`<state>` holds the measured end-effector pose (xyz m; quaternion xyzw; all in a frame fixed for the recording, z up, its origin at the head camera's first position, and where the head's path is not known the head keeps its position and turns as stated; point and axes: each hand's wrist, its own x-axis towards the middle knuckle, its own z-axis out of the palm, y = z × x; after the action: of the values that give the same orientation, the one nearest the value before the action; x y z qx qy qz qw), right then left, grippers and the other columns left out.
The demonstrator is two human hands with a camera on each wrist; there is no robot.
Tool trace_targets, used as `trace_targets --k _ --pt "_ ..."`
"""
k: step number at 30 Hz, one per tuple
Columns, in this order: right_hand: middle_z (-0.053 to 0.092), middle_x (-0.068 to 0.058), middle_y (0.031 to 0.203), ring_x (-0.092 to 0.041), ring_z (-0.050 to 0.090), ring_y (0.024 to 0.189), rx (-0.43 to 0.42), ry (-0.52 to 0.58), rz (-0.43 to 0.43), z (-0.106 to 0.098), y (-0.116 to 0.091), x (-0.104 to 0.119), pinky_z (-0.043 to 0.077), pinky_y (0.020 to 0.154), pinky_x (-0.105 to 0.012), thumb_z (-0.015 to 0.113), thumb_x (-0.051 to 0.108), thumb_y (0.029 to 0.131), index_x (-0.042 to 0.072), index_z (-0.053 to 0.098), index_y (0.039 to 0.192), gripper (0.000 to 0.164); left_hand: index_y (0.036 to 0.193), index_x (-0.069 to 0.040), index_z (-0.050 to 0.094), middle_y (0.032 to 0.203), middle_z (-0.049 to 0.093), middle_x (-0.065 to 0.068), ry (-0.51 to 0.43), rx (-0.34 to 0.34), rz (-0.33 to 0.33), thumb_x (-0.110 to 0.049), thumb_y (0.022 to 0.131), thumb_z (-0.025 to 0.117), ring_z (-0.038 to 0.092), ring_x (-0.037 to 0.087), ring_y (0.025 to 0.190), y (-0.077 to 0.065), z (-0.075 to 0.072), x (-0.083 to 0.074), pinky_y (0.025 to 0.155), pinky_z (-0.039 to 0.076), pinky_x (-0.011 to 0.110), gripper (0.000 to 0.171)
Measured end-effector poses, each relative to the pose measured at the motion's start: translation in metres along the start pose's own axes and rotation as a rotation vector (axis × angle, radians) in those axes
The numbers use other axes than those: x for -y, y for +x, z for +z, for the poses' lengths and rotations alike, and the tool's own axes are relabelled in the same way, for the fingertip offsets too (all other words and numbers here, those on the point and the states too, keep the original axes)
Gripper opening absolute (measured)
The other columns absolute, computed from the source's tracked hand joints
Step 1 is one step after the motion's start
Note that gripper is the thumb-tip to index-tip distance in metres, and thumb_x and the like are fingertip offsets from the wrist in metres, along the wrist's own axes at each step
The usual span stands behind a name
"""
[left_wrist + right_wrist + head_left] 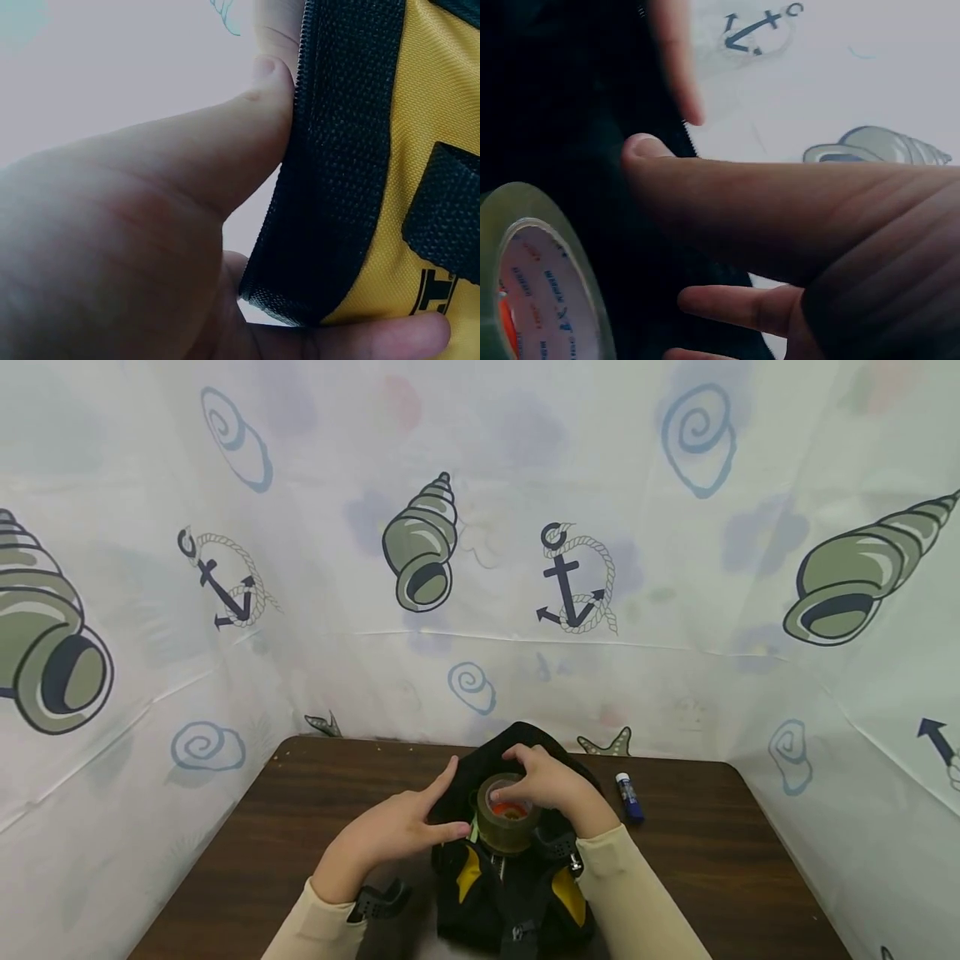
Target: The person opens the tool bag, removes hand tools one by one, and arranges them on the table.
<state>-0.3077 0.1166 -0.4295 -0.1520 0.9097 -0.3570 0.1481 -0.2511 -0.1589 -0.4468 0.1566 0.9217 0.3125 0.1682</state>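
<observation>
A black bag with yellow panels stands on the table, its dark upper part raised behind. In or at its opening is a roll of clear tape, with something orange-red showing through its core. My left hand is at the bag's left side, fingers spread. In the left wrist view its thumb touches the zipped edge and a straight finger lies against the yellow fabric. My right hand is over the roll and the bag's right edge; the right wrist view shows its fingers apart, beside the tape roll.
To the right of the bag, a blue tube with a white cap lies on the brown wooden table. White cloth walls printed with shells and anchors close in the back and both sides.
</observation>
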Motion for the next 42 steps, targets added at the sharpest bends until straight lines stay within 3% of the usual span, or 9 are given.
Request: trace_targets --k 8,14,18,32,42 --pt "0.043 -0.024 0.163 -0.036 0.06 0.126 0.033 -0.024 0.029 0.005 0.007 -0.004 0.052 0.112 -0.062 0.09 0.04 0.091 0.014 0.052 0.161 0.083 0.174 -0.048 0.003 0.153 0.066 0.011 0.003 -0.003 0.002 -0.075 0.098 0.066 0.066 0.035 0.138 -0.002 -0.002 -0.001 0.112 0.052 0.065 0.103" --pt "0.045 -0.026 0.158 -0.034 0.061 0.119 0.053 -0.051 0.037 0.009 0.008 -0.009 0.054 0.106 -0.058 0.093 0.037 0.088 0.013 0.051 0.161 0.088 0.173 -0.05 0.0 0.127 0.078 0.002 0.011 0.008 0.009 -0.075 0.098 0.065 0.071 0.031 0.13 -0.002 -0.002 -0.001 0.11 0.054 0.062 0.101" --pt "0.047 -0.025 0.153 -0.031 0.061 0.113 0.073 -0.071 0.027 0.013 0.009 -0.012 0.057 0.099 -0.054 0.095 0.034 0.086 0.011 0.051 0.162 0.09 0.173 -0.05 0.0 0.12 0.079 -0.002 0.017 0.012 0.013 -0.075 0.099 0.064 0.072 0.03 0.128 -0.003 -0.003 -0.001 0.109 0.055 0.062 0.102" --pt "0.042 -0.025 0.161 -0.041 0.058 0.131 0.109 -0.111 0.015 0.023 0.009 -0.023 0.054 0.107 -0.059 0.1 0.033 0.08 0.014 0.043 0.167 0.105 0.173 -0.05 0.0 0.154 0.066 0.01 0.016 -0.004 0.01 -0.076 0.098 0.064 0.07 0.032 0.133 -0.005 -0.001 0.003 0.11 0.055 0.062 0.102" --pt "0.038 -0.023 0.168 -0.038 0.056 0.136 0.116 -0.163 -0.02 0.023 0.008 -0.026 0.052 0.111 -0.06 0.102 0.028 0.077 0.011 0.038 0.168 0.113 0.173 -0.049 0.001 0.157 0.063 0.011 -0.01 0.003 0.01 -0.074 0.098 0.065 0.069 0.033 0.134 -0.006 -0.004 0.003 0.111 0.054 0.062 0.102"
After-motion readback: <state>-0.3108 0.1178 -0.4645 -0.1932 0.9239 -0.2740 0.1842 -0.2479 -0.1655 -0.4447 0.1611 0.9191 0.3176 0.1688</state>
